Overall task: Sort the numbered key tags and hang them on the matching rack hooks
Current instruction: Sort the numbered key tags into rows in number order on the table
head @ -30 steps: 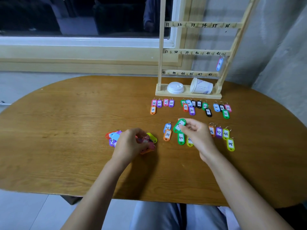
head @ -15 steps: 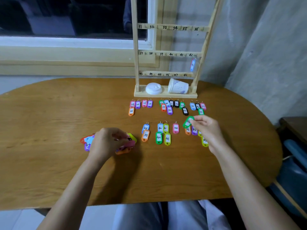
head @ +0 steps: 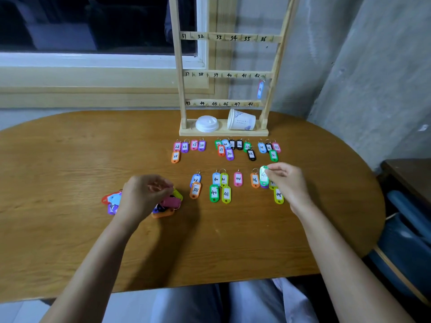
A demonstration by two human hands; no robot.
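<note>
Green tag (head: 263, 177) pinched at top end by right hand (head: 288, 183), over sorted row at right of surface (head: 70, 159). Left hand (head: 142, 197) curled over loose tag pile (head: 170, 202) at near left; whether anything was gripped could not be told. Blue tag (head: 260, 89) hung on rack (head: 224, 131) at far side, under 42.
</note>
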